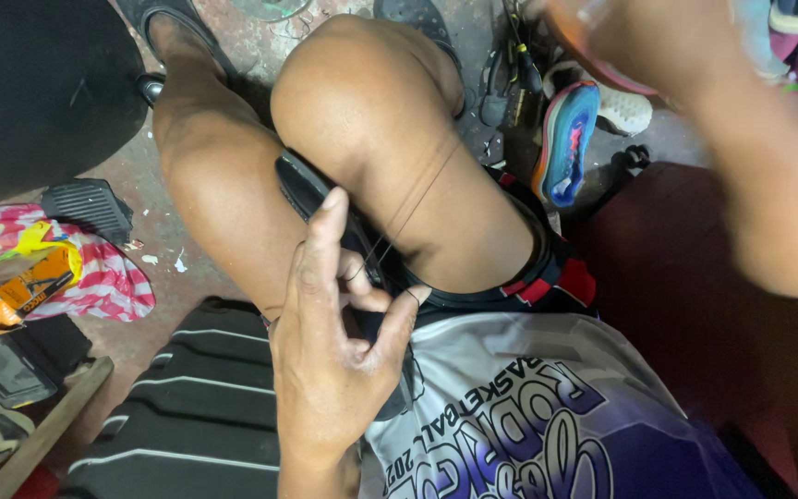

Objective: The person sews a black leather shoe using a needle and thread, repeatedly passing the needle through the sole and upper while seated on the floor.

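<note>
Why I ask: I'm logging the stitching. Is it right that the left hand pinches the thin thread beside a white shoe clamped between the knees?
Not quite: in the head view the shoe is black, not white. The left hand does pinch the thin thread beside it, between the knees.

Grey/purple printed jersey [510,416], black shorts [547,277] w/ red trim, bare arms.

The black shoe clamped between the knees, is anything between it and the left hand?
Nothing visible. The left hand already rests on the black shoe, pinching a thin thread that runs over the knee.
</note>
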